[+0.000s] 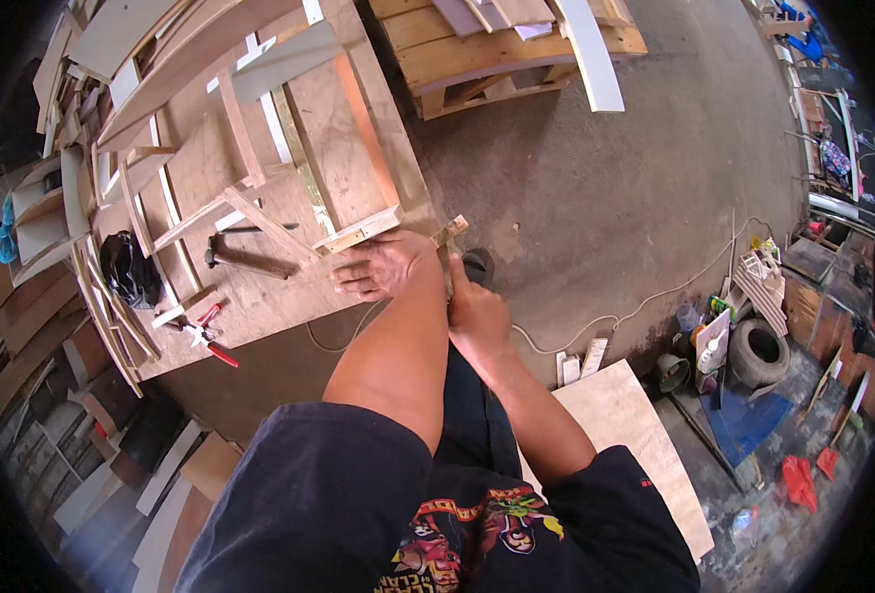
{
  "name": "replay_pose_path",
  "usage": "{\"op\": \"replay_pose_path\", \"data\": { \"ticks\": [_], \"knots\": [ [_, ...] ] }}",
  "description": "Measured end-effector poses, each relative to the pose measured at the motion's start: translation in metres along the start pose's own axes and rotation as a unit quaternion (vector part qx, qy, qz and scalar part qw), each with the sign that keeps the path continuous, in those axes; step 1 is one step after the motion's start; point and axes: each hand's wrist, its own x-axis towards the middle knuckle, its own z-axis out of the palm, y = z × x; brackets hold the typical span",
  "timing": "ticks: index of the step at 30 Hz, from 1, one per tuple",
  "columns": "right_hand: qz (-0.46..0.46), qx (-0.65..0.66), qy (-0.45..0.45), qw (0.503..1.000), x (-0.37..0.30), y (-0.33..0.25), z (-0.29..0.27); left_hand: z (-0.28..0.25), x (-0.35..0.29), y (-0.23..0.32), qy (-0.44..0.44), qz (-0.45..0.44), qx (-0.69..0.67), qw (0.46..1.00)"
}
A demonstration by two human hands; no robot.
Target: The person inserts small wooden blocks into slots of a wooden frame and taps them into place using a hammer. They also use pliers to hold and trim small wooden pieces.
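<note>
My left hand point(386, 269) lies flat with its fingers apart at the near corner of a plywood tabletop point(259, 321). Its fingertips rest beside the pale end bar of a slatted wooden frame point(358, 229). My right hand point(479, 318), just right of the left forearm, is closed around something mostly hidden by that forearm. A short brownish block-like piece point(449, 231) shows just beyond the right hand; whether the two are joined cannot be told. On the tabletop lie a hammer point(248, 257) and red-handled pliers point(210, 336).
Wooden strips and a black plastic bag point(129, 269) lie on the tabletop's left. Boards top a wooden pallet stand point(516, 59) at the far side. A cable point(645, 308) crosses the floor to a power strip point(592, 358). A tyre point(759, 354) and plywood sheet point(635, 445) are at right.
</note>
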Motion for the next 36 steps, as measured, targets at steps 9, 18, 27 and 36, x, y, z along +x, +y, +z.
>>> {"op": "replay_pose_path", "data": {
  "ticks": [9,18,27,36],
  "knots": [
    [-0.065,0.064,0.162,0.983,-0.003,0.03,0.04,-0.01,-0.002,-0.004,-0.061,-0.007,-0.025,0.998],
    [-0.117,0.026,0.181,0.976,0.02,0.033,0.032,-0.022,-0.006,-0.017,-0.096,0.065,-0.068,0.991],
    [-0.09,0.047,0.147,0.984,0.014,0.024,0.013,-0.016,-0.014,-0.004,-0.083,0.018,-0.052,0.995],
    [-0.048,-0.031,0.067,0.996,-0.008,0.021,-0.005,0.006,-0.016,-0.004,-0.014,0.012,-0.016,1.0]
  ]
}}
